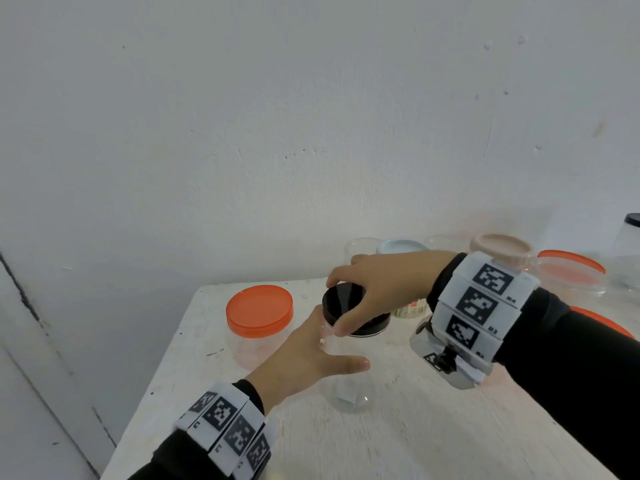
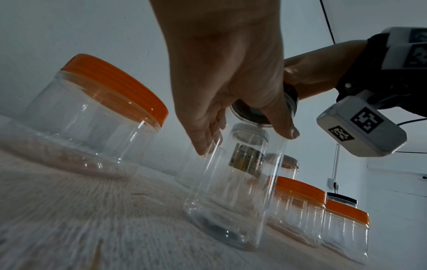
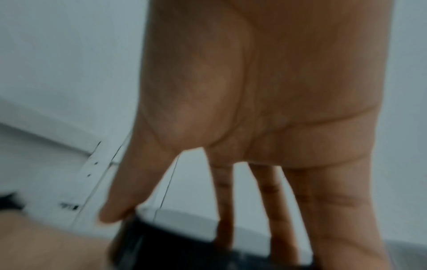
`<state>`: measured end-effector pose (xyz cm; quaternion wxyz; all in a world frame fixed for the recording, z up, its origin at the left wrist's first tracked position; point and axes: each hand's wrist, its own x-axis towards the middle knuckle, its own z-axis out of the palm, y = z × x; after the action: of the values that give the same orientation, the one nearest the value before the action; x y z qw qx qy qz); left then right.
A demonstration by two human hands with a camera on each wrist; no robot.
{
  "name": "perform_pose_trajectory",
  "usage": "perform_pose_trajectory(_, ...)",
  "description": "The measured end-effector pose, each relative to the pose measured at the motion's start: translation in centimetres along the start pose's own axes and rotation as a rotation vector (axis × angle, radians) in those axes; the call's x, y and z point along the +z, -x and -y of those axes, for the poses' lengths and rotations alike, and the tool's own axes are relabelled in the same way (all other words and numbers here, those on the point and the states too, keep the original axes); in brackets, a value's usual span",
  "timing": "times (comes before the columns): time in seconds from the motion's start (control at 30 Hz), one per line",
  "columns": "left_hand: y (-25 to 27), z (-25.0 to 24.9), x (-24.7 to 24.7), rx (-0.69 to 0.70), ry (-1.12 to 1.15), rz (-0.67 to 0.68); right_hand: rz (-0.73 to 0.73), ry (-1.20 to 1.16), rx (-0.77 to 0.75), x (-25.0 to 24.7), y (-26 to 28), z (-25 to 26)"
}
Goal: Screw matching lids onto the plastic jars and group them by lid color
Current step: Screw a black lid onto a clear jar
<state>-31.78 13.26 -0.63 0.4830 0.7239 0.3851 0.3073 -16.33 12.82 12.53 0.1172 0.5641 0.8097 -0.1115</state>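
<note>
Tall clear jar (image 1: 349, 372) stands upright near the middle of the table (image 1: 433, 441), just right of an orange-lidded jar (image 1: 258, 323); the left hand (image 1: 304, 358) wraps its upper wall, probably so it can't spin. The right hand (image 1: 377, 292) pinches the black lid (image 1: 346, 306) by its rim, tilted just over the mouth, so not threaded yet, I'd say.

white table (image 1: 433, 441), scuffed white wall (image 1: 277, 116); thin black cable (image 2: 327, 20)

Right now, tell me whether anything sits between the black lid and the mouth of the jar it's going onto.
Nothing visible does. The right hand holds the black lid tilted just above the clear jar, whose open mouth shows bare in the left wrist view. The left hand grips its side.
</note>
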Motion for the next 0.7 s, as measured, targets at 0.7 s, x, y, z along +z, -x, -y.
perform_pose_trajectory(0.7, -0.1, 0.2, -0.1, -0.013, -0.006, 0.004, 0.048, -0.034, -0.06, -0.1, 0.1, 0.1)
